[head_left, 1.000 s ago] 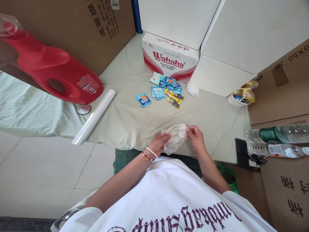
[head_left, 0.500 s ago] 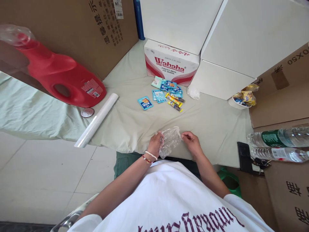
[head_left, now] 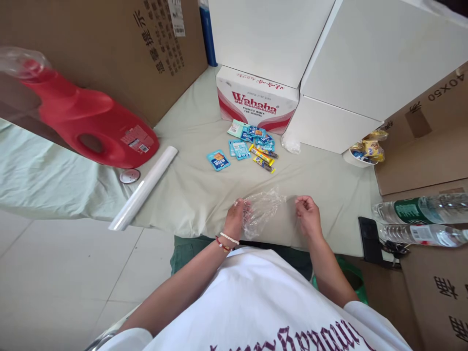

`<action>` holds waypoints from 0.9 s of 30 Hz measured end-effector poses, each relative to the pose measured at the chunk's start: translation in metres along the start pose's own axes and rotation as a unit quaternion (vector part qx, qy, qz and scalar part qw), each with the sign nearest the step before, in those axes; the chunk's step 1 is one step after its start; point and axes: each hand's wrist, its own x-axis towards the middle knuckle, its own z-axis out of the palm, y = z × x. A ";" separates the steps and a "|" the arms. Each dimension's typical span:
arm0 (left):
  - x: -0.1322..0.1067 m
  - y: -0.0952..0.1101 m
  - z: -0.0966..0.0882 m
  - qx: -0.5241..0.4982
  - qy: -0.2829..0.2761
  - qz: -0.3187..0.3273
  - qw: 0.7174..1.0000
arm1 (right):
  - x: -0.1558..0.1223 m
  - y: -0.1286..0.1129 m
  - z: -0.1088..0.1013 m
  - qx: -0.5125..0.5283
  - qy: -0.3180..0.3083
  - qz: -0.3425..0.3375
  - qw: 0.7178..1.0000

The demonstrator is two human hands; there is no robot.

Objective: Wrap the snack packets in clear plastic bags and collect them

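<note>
My left hand [head_left: 237, 215] is closed on a crumpled clear plastic bag [head_left: 262, 208], which hangs just above the pale green cloth [head_left: 190, 185]. My right hand [head_left: 307, 214] is a little to the right of the bag with its fingers curled; I cannot make out whether it still pinches the thin film. Farther out on the cloth lies a small pile of blue and yellow snack packets [head_left: 252, 144].
A red detergent jug [head_left: 91, 124] and a white roll [head_left: 144, 187] lie at the left. A Wahaha carton [head_left: 256, 100], white boxes [head_left: 347, 63] and brown cartons ring the cloth. A snack bowl [head_left: 365, 151], two water bottles [head_left: 420, 219] and a black phone [head_left: 369, 234] sit right.
My right hand has moved to the right, away from the bag, and my left hand keeps hold of it. The bag has spread out a little.
</note>
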 end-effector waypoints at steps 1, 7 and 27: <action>-0.001 0.000 0.002 0.003 -0.007 0.012 1.000 | -0.006 0.000 0.009 0.003 -0.052 0.016 0.998; -0.004 -0.007 0.012 -0.002 -0.073 0.040 0.997 | -0.030 0.006 0.070 -0.016 -0.205 0.039 0.978; 0.027 0.029 -0.079 0.259 0.235 0.152 0.925 | 0.013 0.018 0.018 0.100 -0.082 0.066 0.989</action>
